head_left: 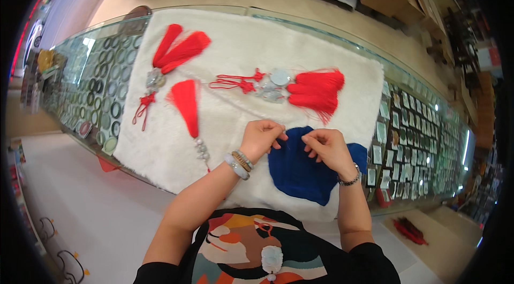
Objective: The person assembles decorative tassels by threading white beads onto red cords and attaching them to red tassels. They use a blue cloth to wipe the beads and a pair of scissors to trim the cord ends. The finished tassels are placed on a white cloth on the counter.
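My left hand (262, 140) is closed in a pinch at the left edge of a dark blue cloth pouch (300, 179). Over the pouch's upper right part, my right hand (327, 150) also pinches, its fingertips a short way from the left ones. Whatever either pinch holds is too small to make out. Left of my left hand lies a red tassel (186, 104) with a string of pale beads (202, 149), partly hidden by my forearm. Beyond my hands, several red tassels (316, 91) are joined to pale carved pendants (273, 92) with red knotted cords (235, 81).
A white fluffy cloth (230, 32) covers the middle of a glass display counter. More tassels (182, 48) lie at its far left. Bangles (110, 86) fill the left case, small pendants (407, 139) the right one. A pale pendant (272, 259) hangs at my chest.
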